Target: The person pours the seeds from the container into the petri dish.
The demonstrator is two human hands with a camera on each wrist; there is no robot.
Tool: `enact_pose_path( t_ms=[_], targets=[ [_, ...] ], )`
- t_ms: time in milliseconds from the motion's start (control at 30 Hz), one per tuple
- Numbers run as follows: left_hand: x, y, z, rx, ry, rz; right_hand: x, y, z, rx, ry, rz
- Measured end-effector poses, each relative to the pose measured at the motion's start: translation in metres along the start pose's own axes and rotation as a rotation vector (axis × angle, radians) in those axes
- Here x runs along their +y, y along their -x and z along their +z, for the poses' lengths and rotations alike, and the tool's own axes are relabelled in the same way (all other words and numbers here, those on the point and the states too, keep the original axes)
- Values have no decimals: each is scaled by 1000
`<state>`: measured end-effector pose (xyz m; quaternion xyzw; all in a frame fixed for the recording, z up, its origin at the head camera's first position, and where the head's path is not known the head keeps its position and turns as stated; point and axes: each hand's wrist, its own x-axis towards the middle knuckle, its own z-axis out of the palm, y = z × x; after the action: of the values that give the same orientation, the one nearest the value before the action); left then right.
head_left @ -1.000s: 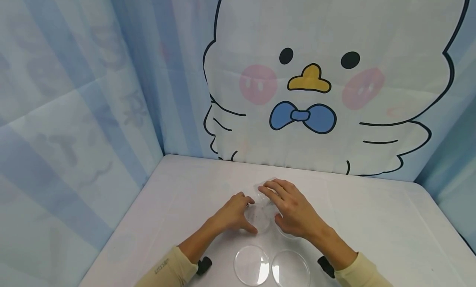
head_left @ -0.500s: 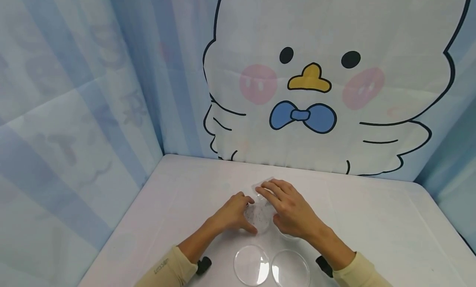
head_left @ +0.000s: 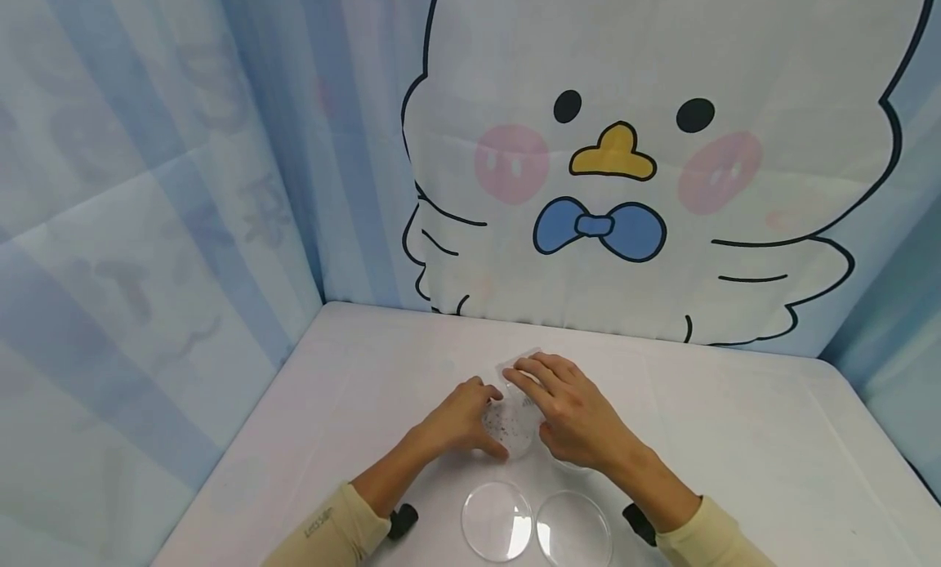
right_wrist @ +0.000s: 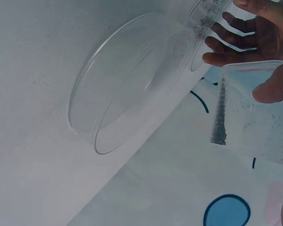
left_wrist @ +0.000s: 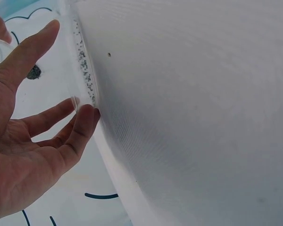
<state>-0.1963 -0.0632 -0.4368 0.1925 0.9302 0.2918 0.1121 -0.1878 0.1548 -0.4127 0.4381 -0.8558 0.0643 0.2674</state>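
Your right hand (head_left: 581, 416) grips the tipped clear plastic box (right_wrist: 264, 117), apparently guiding its dark granules (right_wrist: 220, 117).
Your left hand (head_left: 463, 420) spreads around the petri dish's (head_left: 510, 430) rim, probably steadying it.

A clear, round dish (head_left: 512, 436) is set flat on the table (head_left: 735, 436); its inside is scattered with dark specks (head_left: 501, 420). Near it, a clear, square-sided container (right_wrist: 262, 125) is held tilted in the right hand (head_left: 573, 408); dark granules (right_wrist: 220, 120) are banked along one wall.
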Motion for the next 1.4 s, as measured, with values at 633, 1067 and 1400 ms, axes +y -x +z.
enact_pose_path(
  t_ms=[633, 1067, 1400],
  targets=[
    [0, -1, 0, 4, 11, 4, -1, 0, -2, 11, 14, -10],
    [-3, -2, 3, 11, -2, 19, -3, -1, -4, 11, 11, -27],
    [-6, -5, 5, 18, -18, 38, -4, -2, -7, 6, 27, -25]
  ],
)
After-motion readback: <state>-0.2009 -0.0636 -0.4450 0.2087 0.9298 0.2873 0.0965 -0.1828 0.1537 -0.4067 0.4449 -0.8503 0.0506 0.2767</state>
